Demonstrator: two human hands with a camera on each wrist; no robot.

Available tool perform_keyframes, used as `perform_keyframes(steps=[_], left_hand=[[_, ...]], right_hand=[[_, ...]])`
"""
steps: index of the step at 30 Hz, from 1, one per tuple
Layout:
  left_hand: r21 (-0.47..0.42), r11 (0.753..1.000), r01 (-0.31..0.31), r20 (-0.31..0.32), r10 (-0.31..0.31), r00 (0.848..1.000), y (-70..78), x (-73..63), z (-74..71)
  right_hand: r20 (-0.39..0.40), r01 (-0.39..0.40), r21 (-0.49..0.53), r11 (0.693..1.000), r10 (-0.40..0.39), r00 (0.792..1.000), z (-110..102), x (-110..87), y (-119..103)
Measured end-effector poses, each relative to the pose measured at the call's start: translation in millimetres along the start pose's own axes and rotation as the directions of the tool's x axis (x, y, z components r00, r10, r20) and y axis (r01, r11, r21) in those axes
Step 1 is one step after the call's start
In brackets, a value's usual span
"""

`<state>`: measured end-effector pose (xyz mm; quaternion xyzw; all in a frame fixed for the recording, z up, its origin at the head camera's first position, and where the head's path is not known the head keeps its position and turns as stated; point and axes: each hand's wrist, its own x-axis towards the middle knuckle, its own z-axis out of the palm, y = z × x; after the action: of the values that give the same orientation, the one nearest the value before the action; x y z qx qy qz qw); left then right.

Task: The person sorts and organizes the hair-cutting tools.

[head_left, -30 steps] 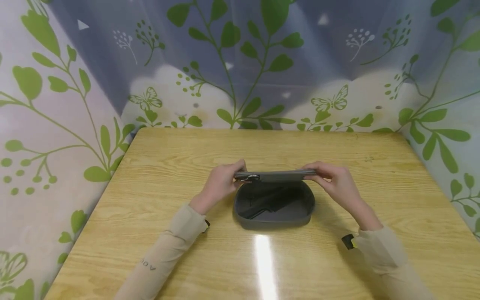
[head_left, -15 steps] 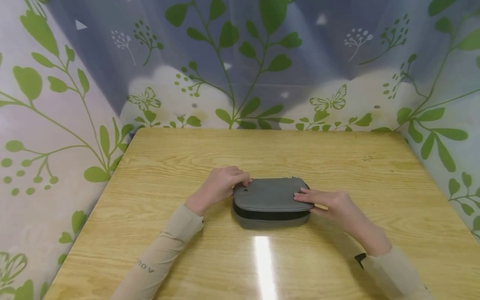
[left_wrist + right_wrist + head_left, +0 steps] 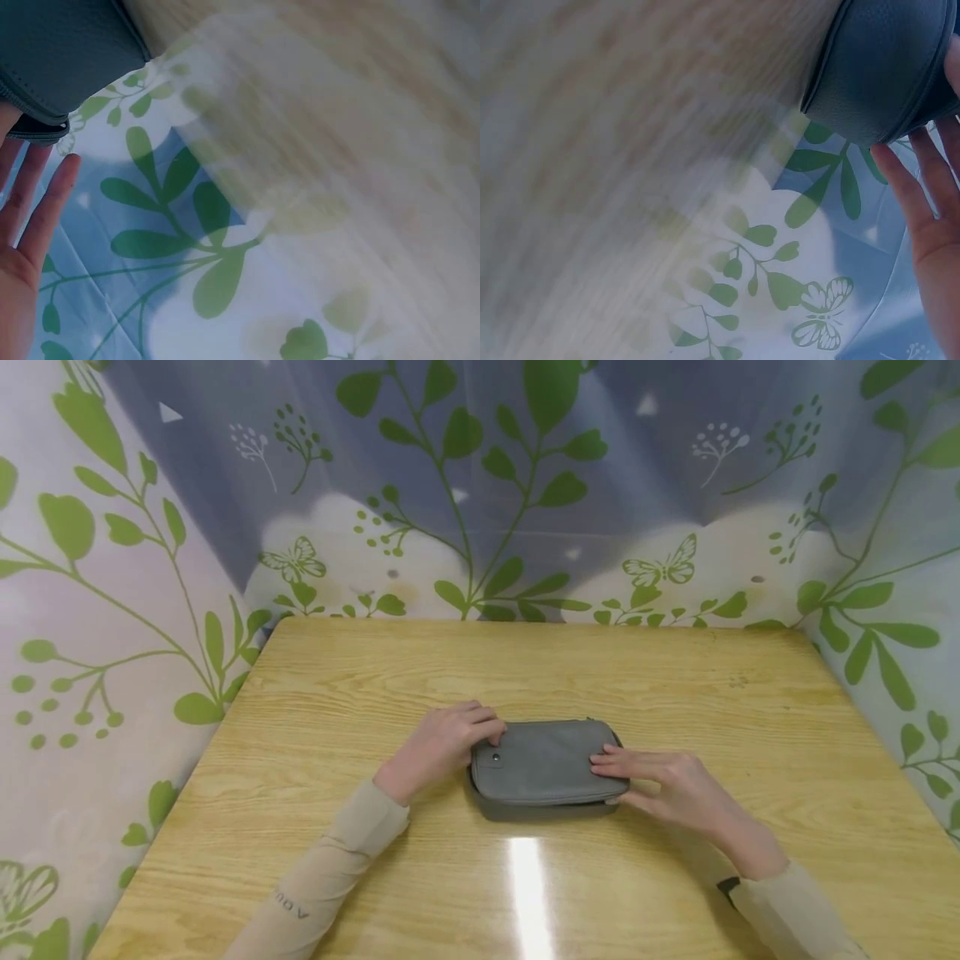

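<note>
A grey zip case (image 3: 551, 760) with a leathery surface lies on the wooden table, its lid down over the body. A thin dark gap shows along the lid's front edge, and a small round stud sits near its left end. My left hand (image 3: 450, 743) holds the case's back left corner, with a curled finger on the lid. At the right end, my right hand (image 3: 667, 781) grips the case, fingers on the lid and thumb low at the front corner. Both wrist views show the zip case (image 3: 67, 52) only in part. Its inside is hidden.
The light wooden table (image 3: 360, 668) extends around the case on every side. Patterned curtains (image 3: 480, 527) with green leaves enclose its back and sides. A bright strip of reflected light falls on the tabletop in front of the case.
The case's lid, upright at first with a dark interior showing, has swung down toward the front onto the body. Both hands have come down with it, and the front gap has narrowed.
</note>
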<state>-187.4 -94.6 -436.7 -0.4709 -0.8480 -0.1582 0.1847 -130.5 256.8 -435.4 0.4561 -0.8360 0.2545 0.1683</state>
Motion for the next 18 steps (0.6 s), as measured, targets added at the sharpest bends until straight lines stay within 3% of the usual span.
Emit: perform_keyframes(steps=[6,11,18], left_hand=[[-0.047,0.996,0.075,0.080,-0.071,0.994,4.4,-4.5,-10.3],[-0.122,0.980,0.159,0.173,-0.137,0.975,8.1,-8.5,-20.5],[-0.174,0.965,0.196,0.242,-0.151,0.958,10.3,-12.3,-25.3]], right_hand=[[0.055,-0.042,0.022,0.999,0.041,0.998,0,-3.0,-1],[0.064,-0.053,0.031,0.998,0.051,0.997,0,-2.9,-3],[0.071,-0.063,0.046,0.997,0.060,0.996,0,-1.8,-4]])
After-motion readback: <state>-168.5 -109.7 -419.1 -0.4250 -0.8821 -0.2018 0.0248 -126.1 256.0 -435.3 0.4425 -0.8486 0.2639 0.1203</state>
